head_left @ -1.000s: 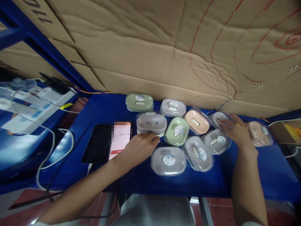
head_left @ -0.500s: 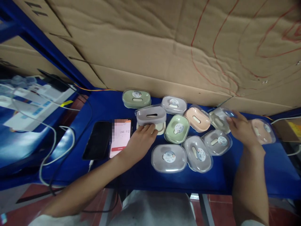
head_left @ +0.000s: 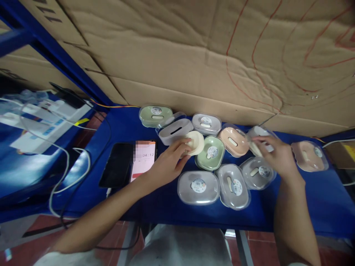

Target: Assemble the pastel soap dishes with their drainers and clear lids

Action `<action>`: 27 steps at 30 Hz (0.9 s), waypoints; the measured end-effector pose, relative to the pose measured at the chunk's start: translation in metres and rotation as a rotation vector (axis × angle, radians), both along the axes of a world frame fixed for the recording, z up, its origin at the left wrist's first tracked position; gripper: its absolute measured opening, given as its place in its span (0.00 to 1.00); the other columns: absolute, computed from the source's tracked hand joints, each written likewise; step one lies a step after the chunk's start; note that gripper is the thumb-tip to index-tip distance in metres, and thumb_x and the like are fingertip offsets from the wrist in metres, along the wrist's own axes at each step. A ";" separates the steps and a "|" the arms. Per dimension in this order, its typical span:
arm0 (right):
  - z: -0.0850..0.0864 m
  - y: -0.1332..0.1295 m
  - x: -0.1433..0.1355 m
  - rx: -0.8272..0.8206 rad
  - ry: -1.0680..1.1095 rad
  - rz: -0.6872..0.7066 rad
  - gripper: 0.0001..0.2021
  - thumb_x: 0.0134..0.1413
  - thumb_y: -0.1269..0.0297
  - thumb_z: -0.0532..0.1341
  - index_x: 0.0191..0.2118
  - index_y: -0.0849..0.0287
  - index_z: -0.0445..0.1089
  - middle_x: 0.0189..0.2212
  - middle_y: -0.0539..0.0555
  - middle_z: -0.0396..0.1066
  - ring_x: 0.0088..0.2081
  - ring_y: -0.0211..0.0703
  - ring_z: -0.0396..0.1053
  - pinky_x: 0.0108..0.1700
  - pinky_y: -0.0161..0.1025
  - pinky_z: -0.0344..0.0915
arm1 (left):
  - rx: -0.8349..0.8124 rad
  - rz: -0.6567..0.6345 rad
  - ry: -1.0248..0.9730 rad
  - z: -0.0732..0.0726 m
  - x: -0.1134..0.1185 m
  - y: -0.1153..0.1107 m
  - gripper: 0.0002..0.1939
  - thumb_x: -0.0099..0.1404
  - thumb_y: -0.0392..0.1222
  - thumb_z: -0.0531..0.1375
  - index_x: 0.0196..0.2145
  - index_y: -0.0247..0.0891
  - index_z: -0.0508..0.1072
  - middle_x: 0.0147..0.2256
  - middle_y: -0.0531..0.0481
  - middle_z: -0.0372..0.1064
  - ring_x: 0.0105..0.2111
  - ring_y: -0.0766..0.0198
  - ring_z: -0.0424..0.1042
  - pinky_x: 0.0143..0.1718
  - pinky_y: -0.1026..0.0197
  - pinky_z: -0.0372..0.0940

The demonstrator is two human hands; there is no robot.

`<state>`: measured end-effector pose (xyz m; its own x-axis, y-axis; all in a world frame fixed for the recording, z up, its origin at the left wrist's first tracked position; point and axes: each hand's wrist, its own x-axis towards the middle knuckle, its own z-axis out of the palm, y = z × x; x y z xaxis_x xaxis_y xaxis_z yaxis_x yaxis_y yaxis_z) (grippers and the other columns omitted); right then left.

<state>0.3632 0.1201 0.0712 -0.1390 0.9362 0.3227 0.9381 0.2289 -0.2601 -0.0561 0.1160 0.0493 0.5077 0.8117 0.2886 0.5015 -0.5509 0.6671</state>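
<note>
Pinched in my left hand (head_left: pixel 177 155) is a cream oval piece (head_left: pixel 197 143), held up beside a green box (head_left: pixel 213 153). Behind that hand stands a grey box (head_left: pixel 175 131) with a dark slot, its clear lid (head_left: pixel 173 120) tilted at the back. My right hand (head_left: pixel 273 153) has its fingers closed on a pale piece (head_left: pixel 256 148), in front of an open grey box (head_left: pixel 260 132) at the right. A peach box (head_left: pixel 234 141) lies between the hands. Several lidded grey boxes, one of them nearest me (head_left: pixel 198 187), rest in front.
Two phones, a dark one (head_left: pixel 115 164) and a lit one (head_left: pixel 143 159), lie at the left. Cables and a power strip (head_left: pixel 52 127) are farther left. A cardboard sheet (head_left: pixel 172 55) rises behind the blue table (head_left: pixel 318 199). Another peach box (head_left: pixel 309 156) sits far right.
My left hand has lifted the cream piece from in front of the grey box. That box now sits tilted with its lid raised. My right hand has shifted left and holds a pale piece.
</note>
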 end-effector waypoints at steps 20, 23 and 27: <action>-0.011 -0.010 -0.062 -0.050 -0.145 0.089 0.24 0.75 0.66 0.49 0.70 0.58 0.65 0.63 0.63 0.74 0.64 0.60 0.72 0.66 0.62 0.65 | 0.051 -0.032 -0.132 -0.018 0.008 0.004 0.10 0.80 0.35 0.57 0.56 0.41 0.71 0.63 0.40 0.71 0.66 0.53 0.70 0.66 0.45 0.70; -0.005 -0.016 -0.078 -0.040 -0.123 0.227 0.30 0.70 0.73 0.52 0.74 0.48 0.62 0.70 0.57 0.68 0.71 0.59 0.63 0.70 0.64 0.61 | 0.204 0.053 -0.013 -0.021 0.009 0.005 0.09 0.79 0.35 0.57 0.53 0.42 0.73 0.58 0.41 0.73 0.63 0.52 0.73 0.64 0.43 0.71; -0.006 -0.012 -0.095 -0.177 -0.071 0.488 0.33 0.69 0.74 0.56 0.74 0.36 0.60 0.76 0.49 0.58 0.76 0.54 0.55 0.73 0.66 0.58 | 0.335 0.122 0.055 -0.020 0.008 0.006 0.07 0.78 0.33 0.58 0.47 0.41 0.76 0.49 0.43 0.76 0.53 0.53 0.77 0.56 0.47 0.75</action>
<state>0.2684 0.1082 0.0655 -0.5888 0.7962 0.1394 0.7496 0.6023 -0.2745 -0.0480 0.1223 0.0297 0.4346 0.7323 0.5243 0.6072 -0.6682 0.4299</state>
